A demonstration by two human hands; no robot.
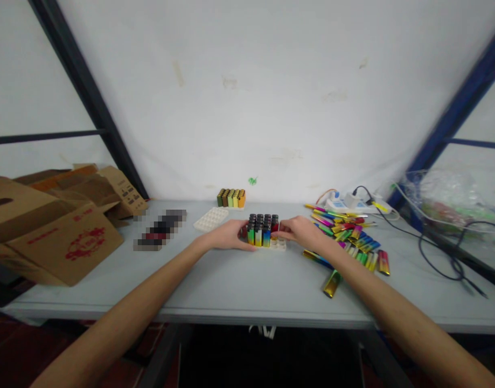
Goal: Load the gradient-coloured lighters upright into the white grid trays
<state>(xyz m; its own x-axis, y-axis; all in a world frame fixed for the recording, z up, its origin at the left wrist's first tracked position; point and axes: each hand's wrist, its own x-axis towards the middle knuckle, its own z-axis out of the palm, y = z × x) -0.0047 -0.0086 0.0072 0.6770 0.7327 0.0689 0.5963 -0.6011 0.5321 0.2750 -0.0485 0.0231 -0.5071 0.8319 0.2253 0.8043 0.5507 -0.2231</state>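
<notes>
Upright metallic, rainbow-coloured tubes with black tops (258, 230) stand close together in a white holed tray (280, 246) at the middle of the table. My left hand (231, 235) is curled round the left end of this group, thumb along the front and fingers behind. At the right end, my right hand (298, 229) has its fingertips closed by a reddish tube (275, 223); what lies between them is too small to make out. A few round holes show bare at the tray's front right corner.
Loose shiny casings (358, 242) lie piled on the right, beside a power strip (352, 203) and black cable (441, 271). Behind are an unfilled white tray (210, 218) and a block of green-to-orange tubes (231, 198). Cardboard boxes (69, 237) stand left; a plastic bag (445, 199) lies right.
</notes>
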